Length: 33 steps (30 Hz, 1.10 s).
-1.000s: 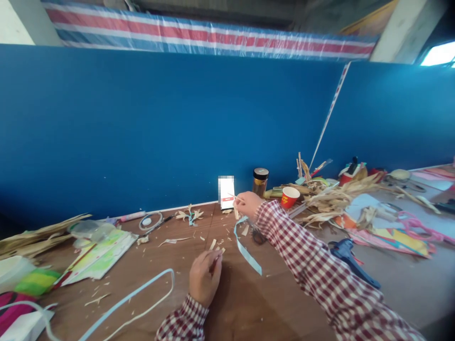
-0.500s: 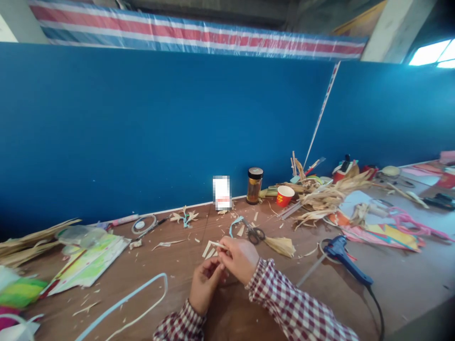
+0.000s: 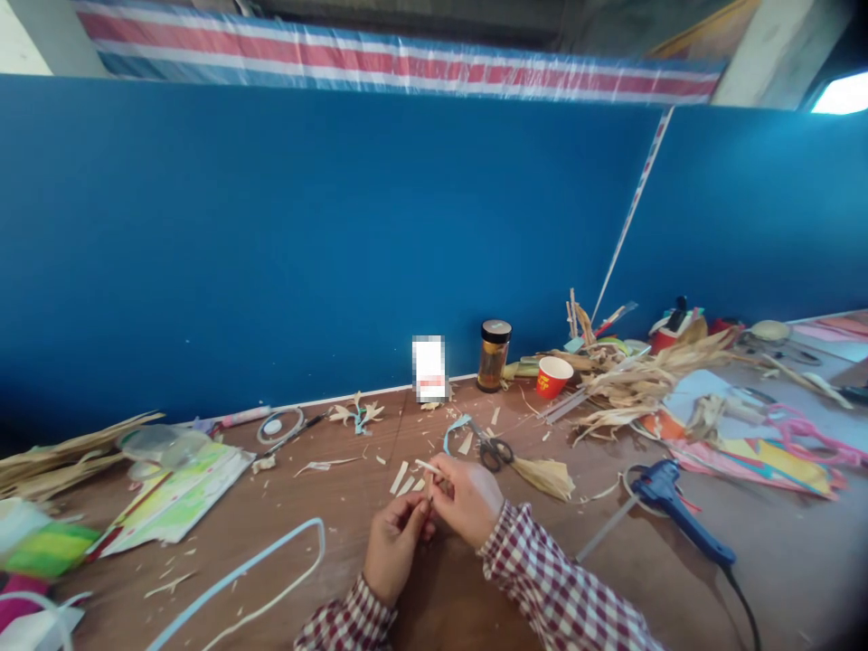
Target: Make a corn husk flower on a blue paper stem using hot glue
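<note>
Fingers of my left hand (image 3: 394,545) close on the lower end of a thin pale strip (image 3: 429,469), and just right of it my right hand (image 3: 467,500) pinches the same strip higher up, above the brown tabletop (image 3: 325,542). I judge I am fitting or trimming it; next needs a steady pinch. Its long axis lies slanted, free end pointing up-left. Farther right lie scissors (image 3: 494,448) and a blue glue gun (image 3: 671,506).

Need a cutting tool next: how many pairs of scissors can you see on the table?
1: scissors lie just beyond the right hand, beside a dried husk bundle. Others may hide in the far clutter.
</note>
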Each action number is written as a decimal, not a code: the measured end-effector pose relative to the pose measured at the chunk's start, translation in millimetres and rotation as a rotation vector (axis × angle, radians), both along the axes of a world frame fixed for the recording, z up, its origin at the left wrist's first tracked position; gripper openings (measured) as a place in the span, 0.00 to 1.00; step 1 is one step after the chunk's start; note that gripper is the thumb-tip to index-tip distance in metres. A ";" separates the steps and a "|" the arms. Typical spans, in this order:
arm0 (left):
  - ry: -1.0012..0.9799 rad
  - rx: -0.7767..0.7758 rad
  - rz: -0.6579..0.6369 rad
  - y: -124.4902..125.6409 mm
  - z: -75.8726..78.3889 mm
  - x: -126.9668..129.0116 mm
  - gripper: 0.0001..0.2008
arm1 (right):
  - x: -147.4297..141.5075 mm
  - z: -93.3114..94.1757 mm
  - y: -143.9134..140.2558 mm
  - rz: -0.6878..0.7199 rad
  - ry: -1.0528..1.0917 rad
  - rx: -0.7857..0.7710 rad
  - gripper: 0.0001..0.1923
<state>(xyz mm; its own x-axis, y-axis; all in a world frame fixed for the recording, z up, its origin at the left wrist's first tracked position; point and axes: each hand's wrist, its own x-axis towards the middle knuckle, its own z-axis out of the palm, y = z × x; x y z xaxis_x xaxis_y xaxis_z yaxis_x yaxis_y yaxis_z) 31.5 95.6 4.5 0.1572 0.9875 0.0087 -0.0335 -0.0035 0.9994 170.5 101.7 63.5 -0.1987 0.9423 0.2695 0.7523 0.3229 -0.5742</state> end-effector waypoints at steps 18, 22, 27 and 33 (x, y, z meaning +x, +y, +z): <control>-0.100 -0.060 0.192 7.6 -7.0 -4.1 0.16 | 7.3 -29.5 -4.7 0.129 -0.170 0.286 0.24; -0.148 -0.067 0.209 8.5 -10.3 -6.8 0.18 | 3.1 -37.3 -7.3 0.153 -0.150 0.294 0.16; -0.156 -0.056 0.182 7.3 -8.2 -6.1 0.17 | 0.0 -38.1 -12.0 0.139 -0.068 0.245 0.11; -0.101 -0.052 0.104 1.4 -1.0 -0.7 0.13 | 6.1 -40.7 -6.9 0.066 -0.008 0.222 0.08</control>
<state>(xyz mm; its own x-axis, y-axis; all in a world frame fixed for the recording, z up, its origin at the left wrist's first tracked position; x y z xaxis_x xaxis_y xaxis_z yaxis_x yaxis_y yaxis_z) 30.7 97.1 3.5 0.0551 0.9980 -0.0322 -0.1361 0.0394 0.9899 176.6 94.9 22.8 -0.2605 0.8450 0.4670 0.7298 0.4890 -0.4778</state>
